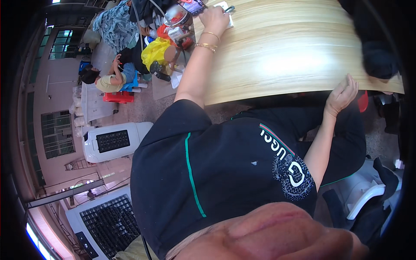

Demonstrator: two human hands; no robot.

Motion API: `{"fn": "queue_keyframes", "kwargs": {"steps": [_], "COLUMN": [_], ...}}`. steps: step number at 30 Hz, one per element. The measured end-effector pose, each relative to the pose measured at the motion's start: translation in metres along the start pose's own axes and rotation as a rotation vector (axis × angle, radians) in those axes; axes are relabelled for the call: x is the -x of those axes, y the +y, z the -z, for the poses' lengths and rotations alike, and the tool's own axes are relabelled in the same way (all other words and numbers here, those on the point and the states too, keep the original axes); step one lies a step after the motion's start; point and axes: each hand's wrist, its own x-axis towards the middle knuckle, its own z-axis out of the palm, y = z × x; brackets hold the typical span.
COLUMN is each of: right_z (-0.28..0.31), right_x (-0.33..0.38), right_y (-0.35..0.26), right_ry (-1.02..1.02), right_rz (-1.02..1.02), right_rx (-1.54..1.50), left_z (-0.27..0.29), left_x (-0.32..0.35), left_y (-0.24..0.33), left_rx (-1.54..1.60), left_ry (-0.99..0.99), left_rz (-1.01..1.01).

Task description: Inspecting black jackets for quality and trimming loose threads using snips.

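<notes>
At the far left corner of a wood-grain table (294, 30), my left hand (214, 19) is curled, with two gold-coloured bracelets on the wrist. Right beside its fingers lie a white pad or sheet (230, 22) and a small dark tool (229, 8), too small to name. What the curled fingers hold, if anything, is hidden. By the table's near edge on the right, my right hand (342, 95) is open, fingers stretched out and nothing in them.
Left of the table are a yellow plastic bag (155, 52), a dark bottle-like thing (159, 70) and piled blue-grey cloth (115, 26). Another person (113, 78) sits farther left. A dark rounded object (380, 60) is at the table's right end, and white air coolers (117, 141) stand at left.
</notes>
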Motion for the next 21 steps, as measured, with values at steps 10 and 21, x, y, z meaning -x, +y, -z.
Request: {"fn": "queue_keyframes", "kwargs": {"steps": [10,21], "right_z": [0.003,0.003], "right_x": [0.009,-0.001], "right_y": [-0.014,-0.007], "right_ry": [-0.079,-0.076], "right_rz": [-0.166,-0.096], "right_rx": [-0.048,-0.01], "left_z": [0.004,-0.016], "left_x": [-0.011,0.04], "left_y": [0.142,0.241], "left_rx": [0.531,0.66], "left_ry": [0.022,-0.083], "left_rz": [-0.553,-0.994]}}
